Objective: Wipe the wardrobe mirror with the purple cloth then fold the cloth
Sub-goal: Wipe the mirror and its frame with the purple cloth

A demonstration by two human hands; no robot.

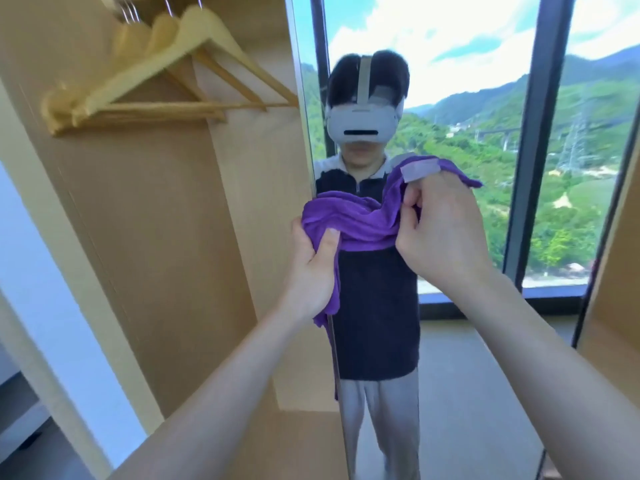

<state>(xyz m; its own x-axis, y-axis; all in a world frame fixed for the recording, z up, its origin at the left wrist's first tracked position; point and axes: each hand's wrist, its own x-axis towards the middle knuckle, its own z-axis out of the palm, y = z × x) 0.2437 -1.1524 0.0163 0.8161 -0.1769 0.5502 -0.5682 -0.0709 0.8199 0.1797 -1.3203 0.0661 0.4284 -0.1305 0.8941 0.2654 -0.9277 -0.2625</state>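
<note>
I hold the purple cloth (pixel 363 220) bunched up in front of the wardrobe mirror (pixel 467 202), at chest height. My left hand (pixel 311 268) grips its lower left part, and a tail of cloth hangs below that fist. My right hand (pixel 440 230) pinches the upper right part, where a grey label shows at the cloth's top edge. The cloth sags in loose folds between the two hands. The mirror stands upright ahead and reflects a person wearing a headset, a large window and green hills.
An open wooden wardrobe compartment (pixel 156 220) is to the left of the mirror, with several wooden hangers (pixel 166 74) on a rail at the top. A wooden panel (pixel 620 289) stands at the right edge. A white wall or door frame (pixel 41 289) runs along the far left.
</note>
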